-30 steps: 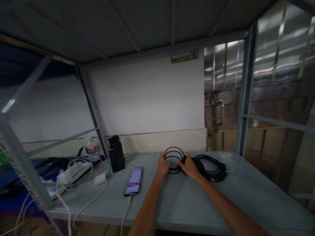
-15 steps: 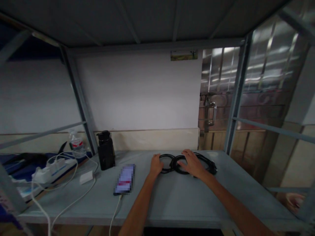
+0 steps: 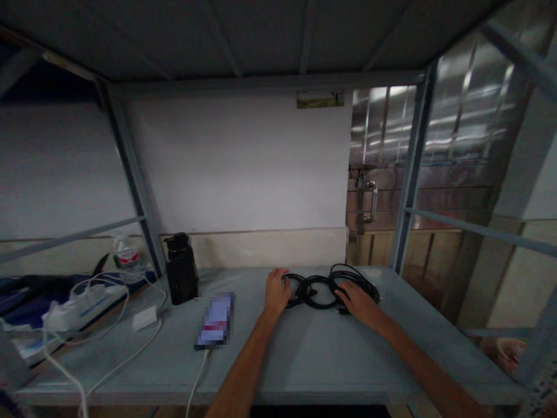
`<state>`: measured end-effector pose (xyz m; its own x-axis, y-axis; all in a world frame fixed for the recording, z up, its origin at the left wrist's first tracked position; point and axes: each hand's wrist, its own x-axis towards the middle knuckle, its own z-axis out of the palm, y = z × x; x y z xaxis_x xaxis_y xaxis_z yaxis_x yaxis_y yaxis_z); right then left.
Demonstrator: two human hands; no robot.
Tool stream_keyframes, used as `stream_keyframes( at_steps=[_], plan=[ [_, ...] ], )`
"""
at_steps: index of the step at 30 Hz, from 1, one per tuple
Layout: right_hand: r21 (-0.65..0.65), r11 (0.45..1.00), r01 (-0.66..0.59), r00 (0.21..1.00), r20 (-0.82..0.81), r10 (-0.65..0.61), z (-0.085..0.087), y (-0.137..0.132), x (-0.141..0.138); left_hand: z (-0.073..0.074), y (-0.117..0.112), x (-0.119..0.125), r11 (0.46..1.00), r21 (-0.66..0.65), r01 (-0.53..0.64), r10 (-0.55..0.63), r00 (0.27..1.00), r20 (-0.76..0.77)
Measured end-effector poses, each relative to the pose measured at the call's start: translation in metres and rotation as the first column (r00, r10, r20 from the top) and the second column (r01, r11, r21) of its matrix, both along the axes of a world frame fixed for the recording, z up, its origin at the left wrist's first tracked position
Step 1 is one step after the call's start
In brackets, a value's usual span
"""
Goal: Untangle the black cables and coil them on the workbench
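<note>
Behind the hands (image 3: 275,294) (image 3: 360,305), part-hidden cables (image 3: 306,292)

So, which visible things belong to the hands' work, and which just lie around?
Apparently in work:
round black cable coils

Lying around:
rectangular phone, screen lit
tall black boxy object
small white rectangular block
clear plastic bottle
white power strip

The right hand (image 3: 359,305) hides part of the right cable coil (image 3: 369,287); blurring obscures the phone screen (image 3: 216,320).
</note>
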<state>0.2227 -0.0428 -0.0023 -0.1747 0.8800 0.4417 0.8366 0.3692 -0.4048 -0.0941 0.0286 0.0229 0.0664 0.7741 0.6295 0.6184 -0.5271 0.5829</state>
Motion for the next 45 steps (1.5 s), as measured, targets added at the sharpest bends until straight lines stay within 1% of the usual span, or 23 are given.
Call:
stream_keyframes(
  at_steps=[2,5,6,8,11,15,17,19,21,23,26,30,32,33,35,38,40,42,44,45],
  plan=[
    [-0.041,0.998,0.042,0.997,0.066,-0.039,0.004,0.006,0.001,-0.001,-0.002,0.002,0.998,0.043,0.047,-0.047,0.999,0.012],
    [-0.093,0.984,0.152,0.97,0.208,-0.13,0.011,0.009,0.001,-0.004,-0.003,0.005,0.993,0.076,0.089,-0.091,0.996,0.024],
    [-0.101,0.98,0.17,0.958,0.249,-0.141,0.014,0.009,0.001,-0.005,-0.003,0.005,0.992,0.077,0.099,-0.101,0.995,0.023],
    [-0.113,0.981,0.159,0.947,0.298,-0.119,0.018,0.008,-0.001,-0.006,-0.003,0.005,0.991,0.073,0.115,-0.116,0.993,0.012],
    [-0.146,0.982,0.123,0.95,0.303,-0.074,0.02,0.007,-0.002,-0.008,-0.003,0.005,0.988,0.057,0.141,-0.141,0.99,-0.011],
    [-0.171,0.979,0.106,0.95,0.308,-0.049,0.018,0.011,-0.003,-0.011,-0.002,0.004,0.986,0.046,0.158,-0.157,0.987,-0.032],
    [-0.16,0.98,0.119,0.947,0.316,-0.063,0.02,0.015,-0.004,-0.012,-0.002,0.005,0.987,0.043,0.154,-0.152,0.987,-0.054],
    [-0.129,0.979,0.16,0.944,0.308,-0.114,0.025,0.021,-0.004,-0.014,-0.002,0.005,0.988,0.04,0.152,-0.149,0.986,-0.073],
    [-0.089,0.971,0.22,0.95,0.247,-0.192,0.035,0.028,-0.003,-0.015,-0.002,0.006,0.988,0.039,0.148,-0.145,0.986,-0.079],
    [-0.038,0.966,0.254,0.961,0.12,-0.248,0.05,0.034,0.001,-0.014,-0.003,0.006,0.989,0.042,0.141,-0.138,0.988,-0.072],
    [0.052,0.966,0.253,0.965,-0.086,-0.248,0.08,0.039,0.009,-0.012,-0.004,0.007,0.989,0.043,0.142,-0.139,0.989,-0.054],
    [0.099,0.95,0.297,0.931,-0.25,-0.265,0.121,0.034,0.014,-0.008,-0.006,0.008,0.985,0.047,0.163,-0.161,0.986,-0.051],
    [0.127,0.944,0.306,0.916,-0.308,-0.255,0.134,0.031,0.012,-0.007,-0.008,0.008,0.985,0.047,0.168,-0.165,0.985,-0.057],
    [0.135,0.943,0.303,0.913,-0.325,-0.247,0.137,0.031,0.01,-0.007,-0.009,0.008,0.984,0.042,0.171,-0.168,0.984,-0.065],
    [0.125,0.948,0.293,0.911,-0.336,-0.238,0.136,0.032,0.005,-0.007,-0.011,0.008,0.984,0.027,0.177,-0.174,0.981,-0.089],
    [0.061,0.968,0.245,0.923,-0.32,-0.214,0.12,0.038,-0.002,-0.007,-0.013,0.009,0.984,0.005,0.177,-0.175,0.976,-0.127],
    [0.01,0.982,0.188,0.937,-0.303,-0.176,0.106,0.041,-0.007,-0.006,-0.014,0.01,0.986,-0.01,0.166,-0.166,0.976,-0.142],
    [-0.074,0.991,0.112,0.948,-0.29,-0.129,0.094,0.041,-0.01,-0.005,-0.015,0.01,0.987,-0.025,0.159,-0.161,0.976,-0.15],
    [-0.167,0.986,0.03,0.952,-0.297,-0.079,0.089,0.039,-0.013,-0.004,-0.016,0.01,0.986,-0.031,0.163,-0.166,0.975,-0.148],
    [-0.2,0.98,-0.001,0.948,-0.312,-0.063,0.089,0.039,-0.013,-0.004,-0.016,0.01,0.985,-0.032,0.172,-0.174,0.974,-0.145]
  ],
)
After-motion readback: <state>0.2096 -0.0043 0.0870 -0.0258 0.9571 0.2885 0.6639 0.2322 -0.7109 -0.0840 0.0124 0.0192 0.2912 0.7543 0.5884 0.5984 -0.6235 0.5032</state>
